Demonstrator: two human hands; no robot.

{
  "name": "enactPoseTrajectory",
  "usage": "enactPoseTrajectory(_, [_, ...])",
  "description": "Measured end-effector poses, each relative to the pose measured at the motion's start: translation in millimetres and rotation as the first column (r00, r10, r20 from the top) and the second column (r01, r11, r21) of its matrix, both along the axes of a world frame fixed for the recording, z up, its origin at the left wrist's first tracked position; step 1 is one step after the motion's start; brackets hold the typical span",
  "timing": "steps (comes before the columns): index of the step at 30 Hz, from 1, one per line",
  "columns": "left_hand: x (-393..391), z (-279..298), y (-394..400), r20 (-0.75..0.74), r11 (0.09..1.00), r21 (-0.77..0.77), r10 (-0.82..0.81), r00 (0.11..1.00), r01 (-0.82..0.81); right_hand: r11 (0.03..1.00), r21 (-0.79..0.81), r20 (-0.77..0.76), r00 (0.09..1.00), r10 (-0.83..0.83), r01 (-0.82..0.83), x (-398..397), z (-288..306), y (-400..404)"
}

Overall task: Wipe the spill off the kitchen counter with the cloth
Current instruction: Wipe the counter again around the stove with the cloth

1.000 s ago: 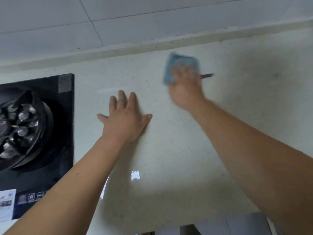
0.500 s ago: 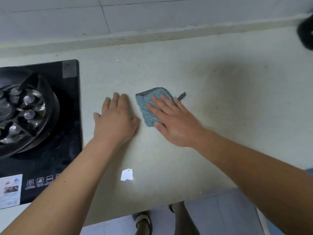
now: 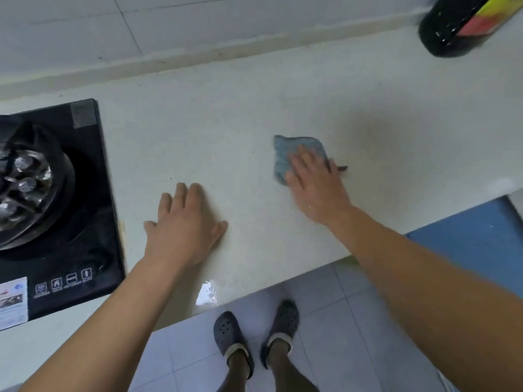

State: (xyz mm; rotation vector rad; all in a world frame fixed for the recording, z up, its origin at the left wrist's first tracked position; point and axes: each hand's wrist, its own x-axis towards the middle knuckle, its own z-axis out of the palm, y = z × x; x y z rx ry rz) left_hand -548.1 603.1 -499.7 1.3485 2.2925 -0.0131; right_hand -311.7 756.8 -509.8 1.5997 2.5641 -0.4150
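Note:
A small blue cloth [image 3: 283, 157] lies flat on the pale kitchen counter [image 3: 226, 131], right of the middle. My right hand [image 3: 317, 185] presses down on it with straight fingers and covers its near half. My left hand [image 3: 184, 224] rests flat on the counter to the left, fingers together, well apart from the cloth. A small wet glossy patch [image 3: 208, 294] shines near the counter's front edge, below my left forearm. The picture is a little blurred around my right hand.
A black gas hob [image 3: 70, 222] with a metal burner [image 3: 25, 188] fills the left side. A dark bottle [image 3: 458, 26] with a red and yellow label stands at the far right by the tiled wall. Below the counter's front edge are floor tiles and my feet in dark clogs [image 3: 254, 332].
My right hand has slid the cloth from the back of the counter toward my left hand, then away to the right. My left hand stays flat. The view has tilted down.

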Motion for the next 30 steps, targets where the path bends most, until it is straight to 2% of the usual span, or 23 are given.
enactPoseTrajectory(2, [6.6,-1.0,-8.1,0.008,1.0,-0.021,-0.002,1.0,0.002,0.904,-0.045,-0.039,0.903,-0.428,0.426,29.1,3.2,22.4])
enactPoseTrajectory(3, [8.3,-2.9,-9.1,0.01,1.0,-0.018,0.001,1.0,-0.001,0.866,-0.08,-0.045,0.867,-0.497,0.493,29.7,3.1,16.9])
enactPoseTrajectory(4, [6.1,-4.3,-7.7,0.017,1.0,-0.008,0.003,1.0,-0.003,0.887,-0.092,-0.034,0.889,-0.456,0.452,19.2,3.0,2.1])
enactPoseTrajectory(5, [5.1,-6.3,-5.9,0.021,1.0,0.002,0.006,1.0,-0.006,0.949,-0.087,-0.019,0.951,-0.307,0.304,8.2,1.0,-21.8])
enactPoseTrajectory(6, [7.6,-8.8,-6.6,0.021,1.0,0.007,0.016,1.0,-0.017,0.992,-0.101,-0.027,0.996,-0.084,0.081,0.9,-0.3,-51.8])
enactPoseTrajectory(8, [7.0,-8.6,-7.7,0.03,0.999,0.015,0.035,0.999,-0.035,0.928,-0.144,-0.051,0.94,0.338,-0.342,-2.6,3.9,-103.0])
enactPoseTrajectory(9, [10.2,-9.0,-9.2,0.033,0.999,0.02,0.041,0.999,-0.042,0.902,-0.098,-0.026,0.907,0.421,-0.421,8.8,1.0,-109.3])
enactPoseTrajectory(10, [12.4,-9.2,-11.2,0.031,0.999,0.027,0.046,0.998,-0.047,0.921,-0.056,0.005,0.922,0.386,-0.386,23.7,-2.2,-100.0])
enactPoseTrajectory(12, [17.8,-8.8,-16.3,0.02,0.998,0.035,0.043,0.999,-0.044,0.999,0.026,0.062,0.997,0.041,-0.042,58.3,-6.3,-68.8])
enactPoseTrajectory(14, [20.3,-8.7,-18.2,0.013,0.998,0.035,0.048,0.999,-0.048,0.937,-0.009,0.073,0.935,-0.347,0.348,83.2,-7.2,-48.0])
enactPoseTrajectory(15, [21.4,-7.1,-17.8,0.014,0.998,0.035,0.058,0.998,-0.058,0.91,-0.036,0.075,0.909,-0.409,0.413,80.5,-6.3,-52.2])
enactPoseTrajectory(16, [22.6,-6.0,-16.3,0.021,0.997,0.032,0.064,0.998,-0.065,0.922,-0.049,0.074,0.922,-0.38,0.384,68.3,-6.3,-66.9])
enactPoseTrajectory(18, [22.8,-1.9,-13.0,0.027,0.997,0.032,0.064,0.998,-0.065,0.995,-0.066,0.03,0.997,-0.071,0.073,35.7,-9.3,-115.4])
enactPoseTrajectory(20, [22.5,1.9,-12.3,0.005,0.998,0.029,0.051,0.999,-0.051,0.962,-0.086,-0.026,0.966,0.258,-0.259,18.6,-9.3,-159.6])
enactPoseTrajectory(21, [20.2,4.9,-16.8,-0.023,0.999,0.021,0.045,0.999,-0.045,0.942,-0.061,-0.023,0.944,0.328,-0.329,17.0,-10.6,-164.5])
enactPoseTrajectory(22, [19.5,6.9,-20.8,-0.06,0.999,0.017,0.038,0.998,-0.037,0.949,-0.039,-0.012,0.95,0.312,-0.312,22.5,-12.3,-155.4])
enactPoseTrajectory(23, [16.8,8.5,-26.9,-0.098,0.999,0.015,0.034,0.995,-0.033,0.974,-0.008,0.019,0.974,0.225,-0.224,28.5,-14.4,-143.0])
enactPoseTrajectory(25, [14.1,9.1,-39.1,-0.17,0.999,0.021,0.036,0.985,-0.033,0.994,0.015,0.042,0.993,-0.11,0.11,49.0,-16.0,-114.2])
enactPoseTrajectory(26, [11.3,6.7,-45.6,-0.193,0.999,0.014,0.042,0.98,-0.041,0.959,-0.008,0.032,0.958,-0.284,0.284,53.4,-15.2,-107.4])
enactPoseTrajectory(27, [9.3,5.8,-50.4,-0.205,0.999,0.007,0.052,0.977,-0.051,0.923,-0.035,0.029,0.924,-0.381,0.382,48.0,-13.4,-109.4])
enactPoseTrajectory(28, [5.9,3.2,-56.7,-0.195,0.998,-0.006,0.063,0.979,-0.066,0.92,-0.057,0.033,0.922,-0.386,0.388,31.4,-11.8,-124.0])
enactPoseTrajectory(29, [5.1,3.7,-57.5,-0.18,0.997,-0.011,0.067,0.981,-0.07,0.951,-0.051,0.023,0.953,-0.304,0.304,13.6,-11.1,-143.9])
enactPoseTrajectory(30, [0.3,4.5,-62.6,-0.159,0.997,-0.007,0.071,0.985,-0.073,0.988,-0.061,-0.01,0.99,-0.139,0.138,-8.7,-12.3,-173.8])
